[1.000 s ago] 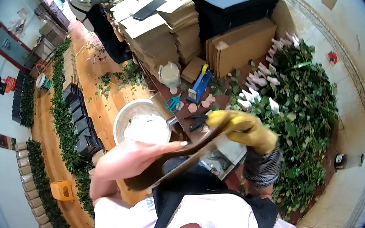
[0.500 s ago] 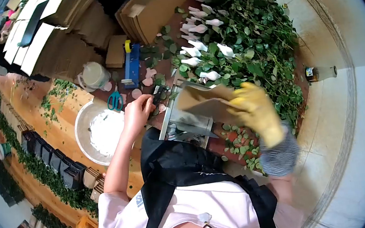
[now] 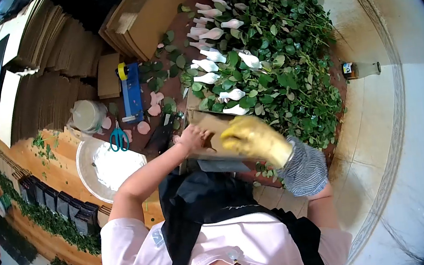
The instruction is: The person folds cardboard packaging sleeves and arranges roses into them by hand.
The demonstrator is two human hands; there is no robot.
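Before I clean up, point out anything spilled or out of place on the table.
Loose petals and leaves lie scattered near the tape dispenser and scissors; they look odd, like stray litter among the tools.

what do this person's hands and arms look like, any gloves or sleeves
The left hand is ungloved, its forearm uncovered. The right hand wears a yellow glove, with a grey striped cuff around the wrist. Short, pale pinkish sleeves cover both upper arms.
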